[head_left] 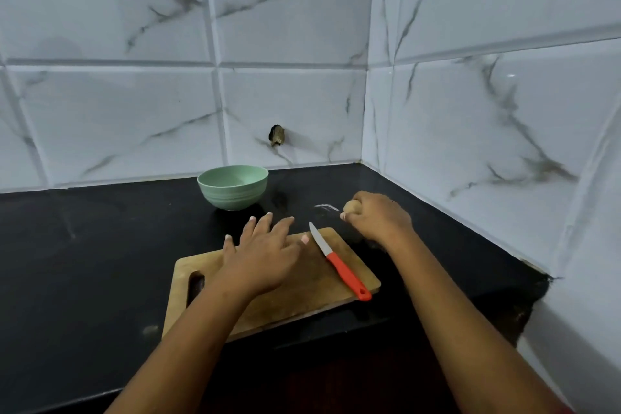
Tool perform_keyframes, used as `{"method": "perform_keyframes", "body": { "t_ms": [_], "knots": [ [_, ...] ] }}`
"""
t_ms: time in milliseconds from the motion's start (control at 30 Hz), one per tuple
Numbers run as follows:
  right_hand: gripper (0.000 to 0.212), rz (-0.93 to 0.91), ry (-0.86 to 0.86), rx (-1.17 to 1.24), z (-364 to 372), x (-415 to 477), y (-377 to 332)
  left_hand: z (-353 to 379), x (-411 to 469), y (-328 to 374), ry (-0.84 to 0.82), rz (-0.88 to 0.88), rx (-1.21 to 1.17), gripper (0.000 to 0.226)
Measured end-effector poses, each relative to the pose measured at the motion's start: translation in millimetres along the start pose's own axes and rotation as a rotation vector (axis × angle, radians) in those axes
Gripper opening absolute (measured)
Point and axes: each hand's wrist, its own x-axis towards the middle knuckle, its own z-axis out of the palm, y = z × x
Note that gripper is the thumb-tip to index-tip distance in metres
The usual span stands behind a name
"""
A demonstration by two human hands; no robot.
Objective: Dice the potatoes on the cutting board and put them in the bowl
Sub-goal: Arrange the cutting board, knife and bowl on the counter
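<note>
The right hand (378,217) grasps a potato (353,206), with the fingers curled around it; only the left end of the potato shows. The hand holds it over the black counter (100,245), just beyond the far right corner of the wooden cutting board (302,292). The left hand (260,257) is released: its fingers are straight and spread, and it lies over the far part of the board, palm down. I cannot tell if it touches the wood. A knife (339,267) with a red handle lies on the right side of the board, its blade pointing far and left. The green bowl (233,186) stands on the counter beyond the board, near the tiled wall (134,94).
</note>
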Motion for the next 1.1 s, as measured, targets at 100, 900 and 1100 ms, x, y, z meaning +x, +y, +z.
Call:
{"method": "perform_keyframes", "body": {
  "t_ms": [100, 900, 1100],
  "knots": [
    [0.040, 0.019, 0.041, -0.033, -0.2, -31.4, 6.3, 6.0, -7.6, 3.0, -0.009, 0.015, -0.009, 0.055],
    [0.057, -0.279, -0.140, -0.337, 42.6, 54.7, -171.5, -31.8, 1.3, -95.6, 0.111, -0.198, -0.077, 0.054],
    [0.040, -0.283, -0.149, -0.258, 64.4, 73.7, -173.1, -28.6, 5.2, -106.5, 0.123, -0.219, -0.095, 0.055]
  ]
}}
